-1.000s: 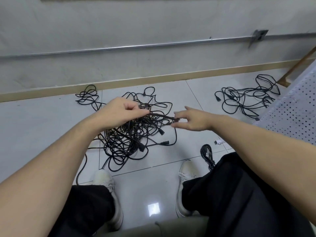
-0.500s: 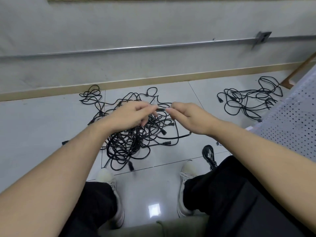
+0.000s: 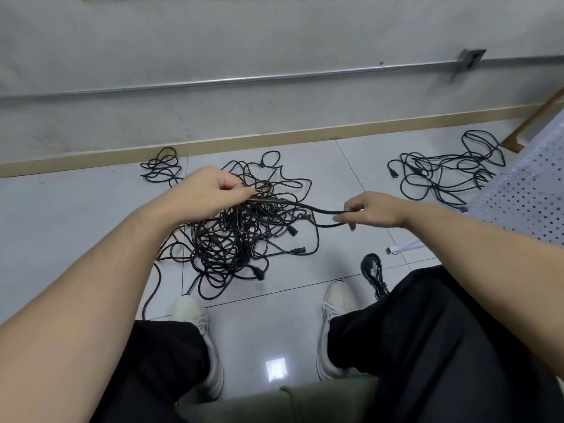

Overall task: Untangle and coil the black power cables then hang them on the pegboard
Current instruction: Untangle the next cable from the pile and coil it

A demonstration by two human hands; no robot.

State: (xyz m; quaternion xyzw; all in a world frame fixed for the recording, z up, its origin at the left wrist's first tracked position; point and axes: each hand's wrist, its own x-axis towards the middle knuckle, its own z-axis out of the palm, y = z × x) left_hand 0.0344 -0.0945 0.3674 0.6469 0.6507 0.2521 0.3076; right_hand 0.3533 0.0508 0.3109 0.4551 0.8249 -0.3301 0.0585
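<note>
Seated, head view down at the tiled floor point(image 3: 91, 215). My left hand point(image 3: 210, 190) pinches a cable strand, thumb against curled fingers, right above the main tangle of black power cables point(image 3: 241, 236), which lies on the floor in front of my shoes. My right hand point(image 3: 370, 209) holds the same strand point(image 3: 308, 206) farther along, fingers curled round it, so a short length runs nearly straight between the two hands. A second strand seems to loop back under the right hand toward the tangle; I cannot tell whether it is the same cable.

Other cables: a loose heap point(image 3: 445, 175) to the right, near the perforated pegboard point(image 3: 525, 196) at the frame edge; a small bunch point(image 3: 161, 166) by the skirting; one tied coil point(image 3: 374, 274) beside my right shoe.

Judgement: early in the task, with most of the pile not sorted and nothing visibly hung.

Risks:
- Pulling the strand sideways while it threads through the pile would likely cinch knots tighter.
- Plugs point(image 3: 297, 251) sticking out of the tangle may snag on loops and drag the whole mass.
- A light pinch may let the strand slip back in.
</note>
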